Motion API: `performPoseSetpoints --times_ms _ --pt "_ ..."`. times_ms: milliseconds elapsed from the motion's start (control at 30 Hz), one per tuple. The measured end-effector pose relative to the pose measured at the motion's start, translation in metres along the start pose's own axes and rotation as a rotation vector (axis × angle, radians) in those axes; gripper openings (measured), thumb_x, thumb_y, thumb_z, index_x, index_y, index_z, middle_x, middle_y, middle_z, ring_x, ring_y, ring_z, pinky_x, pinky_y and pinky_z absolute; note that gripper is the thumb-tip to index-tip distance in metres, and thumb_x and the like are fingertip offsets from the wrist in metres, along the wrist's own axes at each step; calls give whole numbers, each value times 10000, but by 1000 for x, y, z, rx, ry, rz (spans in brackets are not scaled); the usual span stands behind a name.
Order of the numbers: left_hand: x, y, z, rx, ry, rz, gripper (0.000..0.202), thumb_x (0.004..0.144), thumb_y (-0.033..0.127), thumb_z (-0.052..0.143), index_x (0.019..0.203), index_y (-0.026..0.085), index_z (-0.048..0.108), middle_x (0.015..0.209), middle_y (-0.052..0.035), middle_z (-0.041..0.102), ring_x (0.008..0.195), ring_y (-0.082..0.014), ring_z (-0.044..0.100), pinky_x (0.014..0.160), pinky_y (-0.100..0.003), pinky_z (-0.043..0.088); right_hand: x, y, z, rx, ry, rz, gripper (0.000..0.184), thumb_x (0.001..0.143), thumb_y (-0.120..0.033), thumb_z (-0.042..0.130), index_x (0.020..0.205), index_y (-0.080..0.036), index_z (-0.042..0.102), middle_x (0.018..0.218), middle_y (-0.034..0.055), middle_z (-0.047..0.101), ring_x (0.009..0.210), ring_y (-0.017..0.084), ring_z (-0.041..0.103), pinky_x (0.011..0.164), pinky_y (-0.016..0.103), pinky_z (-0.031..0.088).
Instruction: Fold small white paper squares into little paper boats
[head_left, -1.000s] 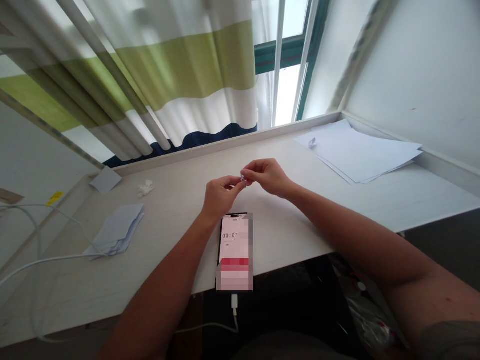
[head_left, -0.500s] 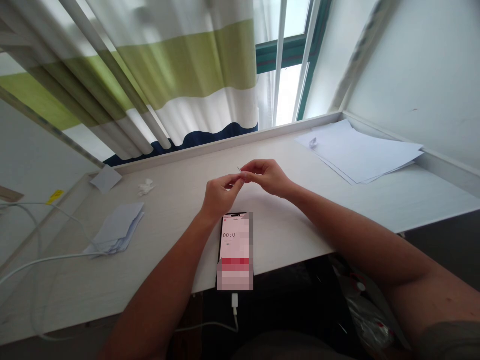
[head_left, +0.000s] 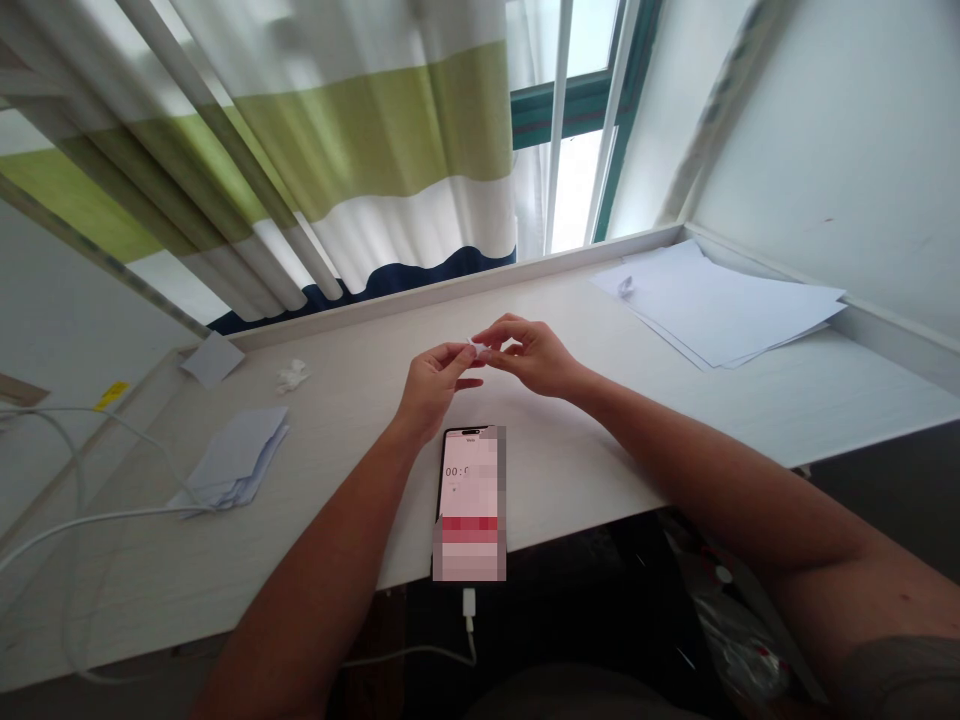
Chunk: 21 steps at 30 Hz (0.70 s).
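Note:
Both my hands meet above the middle of the white desk (head_left: pixel 675 430). My left hand (head_left: pixel 431 385) and my right hand (head_left: pixel 532 355) each pinch a tiny white piece of paper (head_left: pixel 478 347) between thumb and fingertips. The piece is very small and partly hidden by my fingers. Just below my hands a phone (head_left: pixel 470 500) lies flat on the desk with a timer on its screen.
A stack of white sheets (head_left: pixel 720 305) lies at the back right. A pile of small paper squares (head_left: pixel 236 460), a single square (head_left: pixel 212 358) and a crumpled scrap (head_left: pixel 291 376) lie at the left. White cables (head_left: pixel 97 520) run over the desk's left part. Curtain and window stand behind.
My hands have risen slightly and shifted a little away from me, still pinching the paper piece between them. The phone and papers have not moved.

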<state>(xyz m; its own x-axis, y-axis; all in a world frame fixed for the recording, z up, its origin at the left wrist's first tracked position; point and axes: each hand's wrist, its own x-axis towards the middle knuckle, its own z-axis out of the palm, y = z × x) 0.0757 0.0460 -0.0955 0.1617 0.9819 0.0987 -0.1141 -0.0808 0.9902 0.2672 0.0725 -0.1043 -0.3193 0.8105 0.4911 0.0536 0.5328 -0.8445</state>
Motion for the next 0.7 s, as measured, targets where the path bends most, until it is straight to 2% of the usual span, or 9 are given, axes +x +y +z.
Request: performPoseSetpoints --times_ms 100,200,367,533,633,700 --pt "1 -1 0 17 -32 22 378 773 494 930 940 184 793 978 -75 817 925 -205 762 810 -348 647 -1 -2 3 -35 56 -21 308 870 -437 865 1050 -206 771 930 38 701 861 188 661 761 352 588" --pt "1 -3 0 34 -56 36 394 755 506 941 932 188 789 948 -66 817 884 -191 760 815 -346 641 -2 -5 3 -34 51 -5 332 851 -448 876 1037 -199 759 837 7 680 776 162 631 740 340 572" --pt "3 -4 0 38 -35 75 445 747 559 938 939 190 780 904 -61 822 832 -183 759 795 -338 626 0 -4 -3 215 -83 99 385 854 -525 859 1015 -179 807 895 41 767 819 171 676 799 360 589" --pt "2 -3 1 60 39 126 446 747 512 960 958 192 731 829 -44 815 779 -183 761 779 -338 612 2 1 -3 342 -41 110 407 816 -525 910 1028 -185 840 882 42 802 771 156 689 788 360 606" --pt "0 -2 2 147 63 193 357 803 495 915 919 186 781 890 -61 822 813 -187 753 761 -331 608 2 2 -1 356 -33 132 448 766 -538 949 1014 -183 836 887 46 814 769 161 715 800 375 636" --pt "-1 -2 3 206 58 224 302 859 475 860 958 192 829 932 -68 828 843 -193 749 764 -336 611 2 1 1 352 -20 144 462 746 -545 961 997 -181 828 870 46 813 770 167 731 803 381 651"
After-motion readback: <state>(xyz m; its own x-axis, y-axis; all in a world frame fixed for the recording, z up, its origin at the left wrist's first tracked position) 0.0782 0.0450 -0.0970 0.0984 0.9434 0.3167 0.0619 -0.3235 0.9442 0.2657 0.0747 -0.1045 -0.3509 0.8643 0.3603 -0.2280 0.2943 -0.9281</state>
